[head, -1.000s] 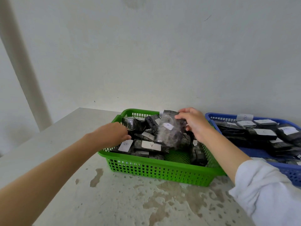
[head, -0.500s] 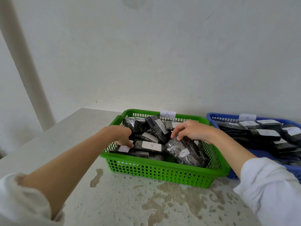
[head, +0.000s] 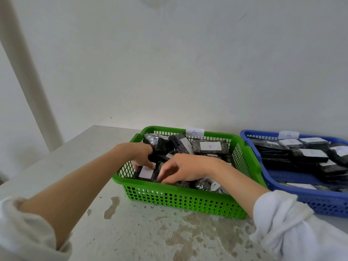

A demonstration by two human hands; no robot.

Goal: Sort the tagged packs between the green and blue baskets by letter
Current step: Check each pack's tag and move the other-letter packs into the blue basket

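In the front left corner of the green basket (head: 184, 202), the left hand (head: 141, 157) pinches a tagged pack (head: 146, 171), its letter half hidden. Just right of it, the right hand (head: 184, 170) has bent fingers (head: 164, 177) among other packs (head: 210, 146); I cannot tell its grip. The blue basket (head: 323, 204) stands further right.
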